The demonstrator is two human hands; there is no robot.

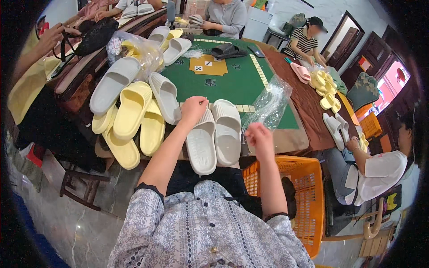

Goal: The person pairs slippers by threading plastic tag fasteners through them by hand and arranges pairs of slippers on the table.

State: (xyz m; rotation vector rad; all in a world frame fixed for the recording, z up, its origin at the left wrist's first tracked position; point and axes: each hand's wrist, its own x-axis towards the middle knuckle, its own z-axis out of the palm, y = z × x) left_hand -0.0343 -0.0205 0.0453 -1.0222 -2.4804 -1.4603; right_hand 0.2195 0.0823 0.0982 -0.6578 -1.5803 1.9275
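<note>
Right in front of me, a pair of light grey slippers lies side by side at the table edge: the left slipper (201, 147) and the right slipper (228, 134). My left hand (195, 110) is at the far end of the left slipper, fingers curled into a pinch; whatever is in them is too small to make out. To the right of the pair, my right hand (261, 135) is closed and slightly blurred, beside a clear plastic bag (273, 100) of thin white strips. What its fingers hold cannot be made out.
Yellow slippers (132, 109) and grey slippers (115, 85) are piled at left beside a plastic bag (149, 58). Dark slippers (228, 50) lie on the green table top (187, 85). An orange crate (313, 196) stands below at right. Several people work around the tables.
</note>
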